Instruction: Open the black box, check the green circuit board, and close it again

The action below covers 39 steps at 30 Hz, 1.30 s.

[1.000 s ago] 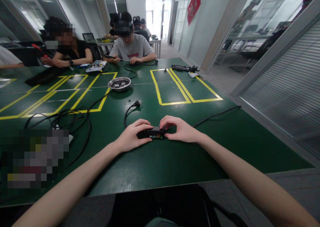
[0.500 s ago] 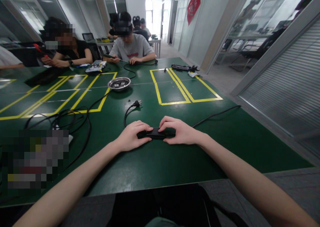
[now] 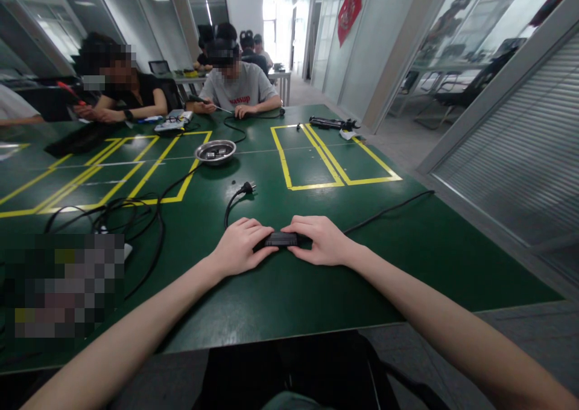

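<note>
A small black power adapter (image 3: pixel 281 239) lies near the table's front edge, its ribbed casing facing me. My left hand (image 3: pixel 242 247) grips its left end between thumb and fingers. On the other end, the thumb and fingers of my right hand (image 3: pixel 320 240) are closed. A short cord with a black plug (image 3: pixel 247 187) curves out behind my left hand. From behind my right hand a black cable (image 3: pixel 389 211) runs off to the right. The adapter's ends are partly hidden by my fingers, and no circuit board shows now.
Beyond my hands stands a metal bowl (image 3: pixel 216 152) with small metal parts. Coiled black cables (image 3: pixel 131 208) lie at left, beside a blurred-out object (image 3: pixel 63 289). A black tool-like item (image 3: pixel 333 123) rests at the far right. Across the green table (image 3: pixel 289 307), a co-worker (image 3: pixel 239 87) handles a screwdriver.
The adapter's circuit board and coil showed one second ago; the black casing now covers them. The adapter has been tilted, and my right hand has shifted slightly left along it.
</note>
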Each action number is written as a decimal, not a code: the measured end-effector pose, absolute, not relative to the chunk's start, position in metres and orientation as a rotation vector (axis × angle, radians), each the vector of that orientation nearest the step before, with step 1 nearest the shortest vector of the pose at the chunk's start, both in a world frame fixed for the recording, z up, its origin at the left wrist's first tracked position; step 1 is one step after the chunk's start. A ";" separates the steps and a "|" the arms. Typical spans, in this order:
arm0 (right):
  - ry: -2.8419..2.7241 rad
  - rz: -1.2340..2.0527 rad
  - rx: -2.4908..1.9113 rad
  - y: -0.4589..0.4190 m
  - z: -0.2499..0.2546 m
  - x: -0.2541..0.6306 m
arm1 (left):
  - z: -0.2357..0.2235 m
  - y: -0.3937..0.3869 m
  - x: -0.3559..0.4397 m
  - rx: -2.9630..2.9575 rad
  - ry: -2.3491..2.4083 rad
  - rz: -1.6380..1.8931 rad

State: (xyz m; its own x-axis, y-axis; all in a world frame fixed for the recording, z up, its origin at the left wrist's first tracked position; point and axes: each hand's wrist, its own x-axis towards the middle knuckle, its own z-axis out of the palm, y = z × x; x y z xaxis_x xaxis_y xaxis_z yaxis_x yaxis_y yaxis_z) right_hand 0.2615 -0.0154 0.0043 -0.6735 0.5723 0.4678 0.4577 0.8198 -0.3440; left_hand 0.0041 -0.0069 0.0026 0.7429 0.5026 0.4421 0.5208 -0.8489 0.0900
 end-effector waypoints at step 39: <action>-2.553 0.004 -0.851 -0.008 0.002 0.266 | 0.013 -0.011 0.012 -3.240 -1.576 -1.081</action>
State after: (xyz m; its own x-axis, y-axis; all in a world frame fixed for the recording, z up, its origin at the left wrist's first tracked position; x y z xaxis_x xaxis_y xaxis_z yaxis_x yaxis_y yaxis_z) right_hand 0.2665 -0.0084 0.0020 -0.7103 0.5707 0.4121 0.5694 0.8100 -0.1404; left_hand 0.0115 -0.0115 0.0132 0.5318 0.8215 0.2055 0.4876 -0.4955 0.7189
